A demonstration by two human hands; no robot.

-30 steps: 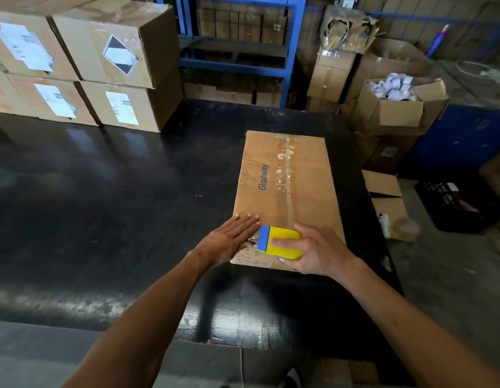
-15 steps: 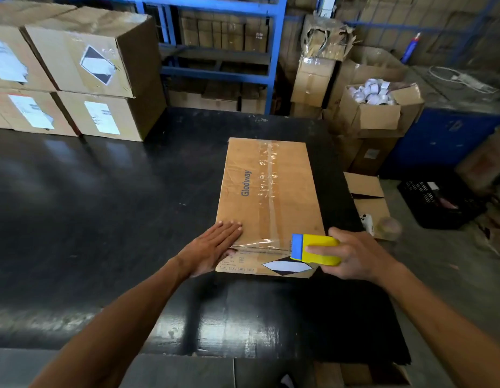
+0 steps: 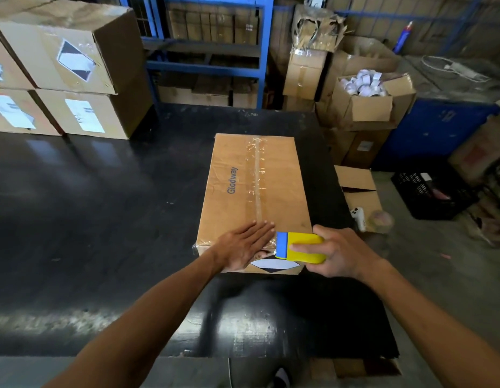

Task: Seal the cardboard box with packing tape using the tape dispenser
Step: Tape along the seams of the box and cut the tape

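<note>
Lower centre: your left hand (image 3: 243,247), flat, is now pressing fresh tape onto the box (image 3: 254,189); your right hand (image 3: 338,253) is gripping the dispenser (image 3: 299,247), returning inward.

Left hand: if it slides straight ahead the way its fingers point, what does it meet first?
The left hand lies flat on the cardboard box, fingers aimed up and right. It would likely cross the clear tape strip along the box's middle first; the tape dispenser sits just right of that line.
</note>
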